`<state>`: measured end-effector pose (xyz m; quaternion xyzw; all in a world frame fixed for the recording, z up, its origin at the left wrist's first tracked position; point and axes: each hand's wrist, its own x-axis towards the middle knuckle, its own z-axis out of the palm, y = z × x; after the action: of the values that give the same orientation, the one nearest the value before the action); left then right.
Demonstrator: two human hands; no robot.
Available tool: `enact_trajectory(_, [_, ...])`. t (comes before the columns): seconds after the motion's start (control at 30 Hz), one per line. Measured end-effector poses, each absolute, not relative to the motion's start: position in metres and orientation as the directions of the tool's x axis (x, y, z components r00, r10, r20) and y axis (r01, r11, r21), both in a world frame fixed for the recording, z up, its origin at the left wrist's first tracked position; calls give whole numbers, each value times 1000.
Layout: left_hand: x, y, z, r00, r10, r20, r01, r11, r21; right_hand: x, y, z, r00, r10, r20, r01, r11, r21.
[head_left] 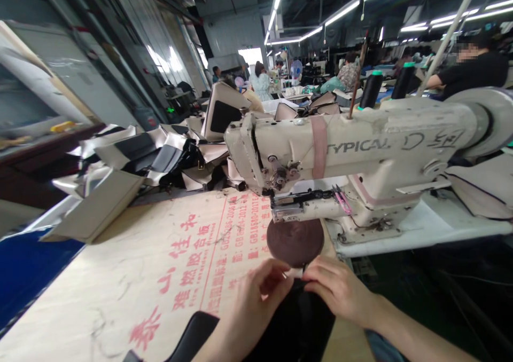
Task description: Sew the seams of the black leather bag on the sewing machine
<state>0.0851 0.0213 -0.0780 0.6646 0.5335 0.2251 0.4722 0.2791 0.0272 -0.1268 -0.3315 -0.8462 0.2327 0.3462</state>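
My left hand (262,290) is closed in a pinch at one end of a small white strip (295,273). From the other side, the fingertips of my right hand (340,287) are pressed together on the same strip. Below both hands lies a black panel (298,324), partly covered by my left forearm. Just beyond my fingers, a flat coil of dark brown tape (295,242) rests under the arm of a sewing machine (360,143). Another black piece with a rounded edge (194,335) shows left of my left forearm.
A plywood board (152,255) with red print forms the work surface. Pale and black bag pieces (160,154) are heaped behind it. Pink-handled thread snips (341,199) lean on the machine, and black thread cones (371,89) stand behind. Several people work farther back.
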Motion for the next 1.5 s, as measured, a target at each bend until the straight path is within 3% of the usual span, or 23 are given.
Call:
enact_trajectory(0.07, [80, 12, -77, 407, 913, -31, 636, -259, 727, 278, 29, -128, -498, 743, 447, 388, 652, -651])
enact_trajectory(0.17, [70, 3, -90, 577, 805, 137, 699, -574, 427, 273, 31, -128, -452, 777, 437, 402, 615, -678])
enact_trajectory(0.23, [67, 3, -101, 631, 755, 178, 704, -654, 277, 269, 33, -128, -428, 796, 429, 415, 595, -689])
enact_trajectory(0.3, [66, 7, -109, 616, 765, 188, 732, -644, 223, 265, 36, -130, -408, 805, 430, 419, 584, -696])
enact_trajectory(0.57, [70, 29, -101, 537, 844, 14, 754, -487, 440, 259, 47, -141, -433, 793, 429, 405, 596, -693])
enact_trajectory(0.8, [68, 37, -106, 408, 913, 12, 698, -321, 641, 252, 51, -136, -466, 829, 309, 546, 544, -637])
enact_trajectory(1.07, [70, 45, -108, 372, 928, 16, 664, -278, 694, 248, 57, -138, -455, 856, 244, 567, 490, -662])
enact_trajectory(1.27, [48, 59, -106, 441, 894, -77, 644, -256, 721, 248, 69, -133, -466, 866, 182, 451, 410, -793])
enact_trajectory(1.5, [18, 71, -107, 650, 713, -263, 544, -195, 816, 244, 78, -129, -447, 885, 129, 389, 322, -863])
